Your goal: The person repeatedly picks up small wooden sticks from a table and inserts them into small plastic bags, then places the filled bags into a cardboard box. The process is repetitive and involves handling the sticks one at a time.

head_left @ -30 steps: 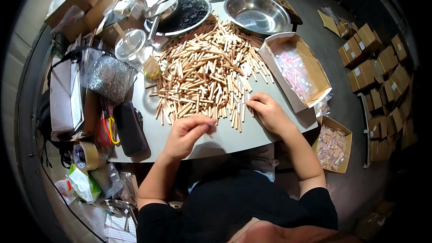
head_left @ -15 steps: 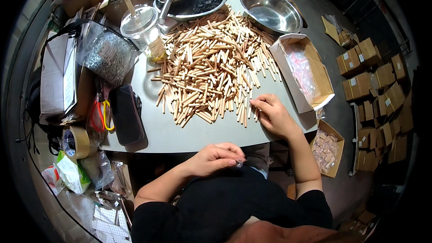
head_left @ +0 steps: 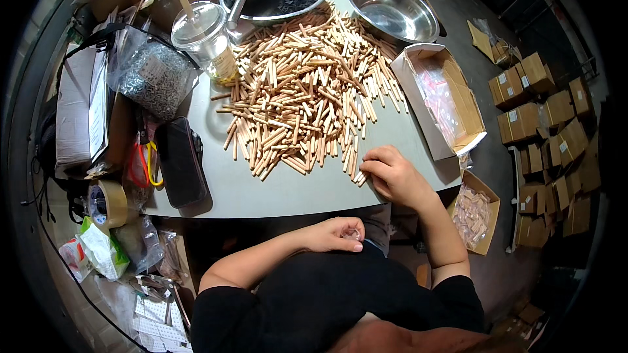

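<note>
A large heap of short wooden dowels [head_left: 297,98] covers the middle of the grey table [head_left: 261,199]. At the heap's near right edge, my right hand [head_left: 396,175] is closed, thumb and fingertips at the ends of a few dowels lying on the tabletop. The hand itself partly hides those dowels. My left hand [head_left: 332,234] is held in front of my body, just off the table's near edge, fingers curled round a small clear plastic bag [head_left: 351,232]. Whether anything is inside that bag cannot be made out.
An open cardboard box [head_left: 451,101] of small clear packets stands right of the heap. Steel bowls [head_left: 392,13] sit behind; a lidded plastic cup [head_left: 203,33], phone [head_left: 176,163] and bag of screws [head_left: 157,72] line the left. Below right, a carton [head_left: 487,242] holds packed dowels.
My left hand has turned and curled more, showing the clear bag in its fingers. The dowels by my right fingertips have shifted slightly toward me, and several have left the heap's near right edge.
</note>
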Available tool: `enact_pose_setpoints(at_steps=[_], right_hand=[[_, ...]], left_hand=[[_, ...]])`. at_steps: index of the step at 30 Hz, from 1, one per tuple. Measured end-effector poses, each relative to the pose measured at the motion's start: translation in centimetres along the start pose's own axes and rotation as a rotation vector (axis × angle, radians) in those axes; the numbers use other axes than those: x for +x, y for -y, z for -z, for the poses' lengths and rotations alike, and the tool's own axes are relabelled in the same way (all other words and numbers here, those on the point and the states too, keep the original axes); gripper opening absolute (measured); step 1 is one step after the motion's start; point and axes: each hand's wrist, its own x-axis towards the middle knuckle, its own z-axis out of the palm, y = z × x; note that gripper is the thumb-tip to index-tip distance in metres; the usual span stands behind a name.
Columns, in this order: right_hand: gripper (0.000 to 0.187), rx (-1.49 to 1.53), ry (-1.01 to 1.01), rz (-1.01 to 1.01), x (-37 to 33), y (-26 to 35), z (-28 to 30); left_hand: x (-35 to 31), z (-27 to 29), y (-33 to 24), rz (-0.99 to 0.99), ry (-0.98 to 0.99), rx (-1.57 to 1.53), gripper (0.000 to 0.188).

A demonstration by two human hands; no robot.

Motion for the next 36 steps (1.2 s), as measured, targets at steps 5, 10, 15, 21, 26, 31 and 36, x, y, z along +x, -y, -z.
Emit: enact_pose_setpoints(at_steps=[5, 10, 15, 21, 26, 31, 36], right_hand=[[0.025, -0.110, -0.099, -0.119, -0.2, -1.8, 0.6], [0.033, -0.146, -0.176, -0.095, 1.8, -3.6, 0.4], [0.038, -0.108, -0.134, -0.068, 3.0, -3.9, 0.2], [0.030, -0.086, -0.063, -0.062, 1.5, -2.9, 1.1], [0.034, -0.056, -0.023, -0.049, -2.0, -0.5, 0.8], [0.036, 0.093, 0.106, -0.037, -4.3, 3.3, 0.6], [0.027, 0.196, 0.197, -0.095, -4.4, 4.0, 1.4]], left_hand=[[0.8, 0.2, 1.9, 0.050, -0.074, -0.068, 0.026], [1.8, 0.0, 1.6, 0.201, -0.118, -0.083, 0.024], [3.0, 0.2, 2.7, 0.106, -0.137, -0.133, 0.025], [4.5, 0.4, 3.4, 0.001, -0.107, -0.224, 0.025], [4.6, 0.0, 2.6, 0.097, -0.052, -0.619, 0.021], [4.8, -0.2, 2.7, 0.190, -0.095, -0.799, 0.022], [4.0, -1.1, 0.4, 0.121, -0.132, -0.736, 0.022]])
